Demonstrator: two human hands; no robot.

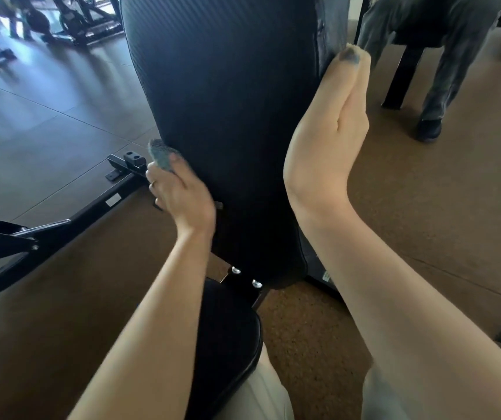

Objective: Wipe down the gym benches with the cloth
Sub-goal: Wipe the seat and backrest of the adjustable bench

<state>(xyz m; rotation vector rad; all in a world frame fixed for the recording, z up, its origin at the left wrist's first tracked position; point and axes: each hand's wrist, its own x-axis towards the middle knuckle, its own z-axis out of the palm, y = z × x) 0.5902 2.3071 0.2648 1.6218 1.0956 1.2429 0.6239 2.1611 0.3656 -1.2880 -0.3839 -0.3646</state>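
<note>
The left hand (pixel 179 192) reached forward with its forearm rising from the lower frame, the fingers (pixel 155 177) curled round a bunched blue-grey cloth (pixel 160 155) and pressing it against the left edge of the bench (pixel 228 101) back pad. The cloth stuck out just above those fingers, touching the pad's dark textured cover. The right hand (pixel 331 140) stood edge-on along the pad's right side, wrist bent, its fingers held straight and close together and grasping nothing, the tips (pixel 352 57) lying at the pad's right edge near a worn seam (the nail there carried dark polish). Between the two sets of fingers the pad spread wide and bare. Below the left fingers the pad narrowed to two shiny bolts (pixel 246 277) and the black seat pad (pixel 228 338). Left of the left fingers lay a black steel frame (pixel 61 219) on the floor (pixel 46 116), with open dark tiled floor beyond it up to gym machines (pixel 70 19) at the far side. Right of the right fingers a brown mat stretched out, where another person's grey trouser legs (pixel 449 62) stood near a black post (pixel 400 77).
</note>
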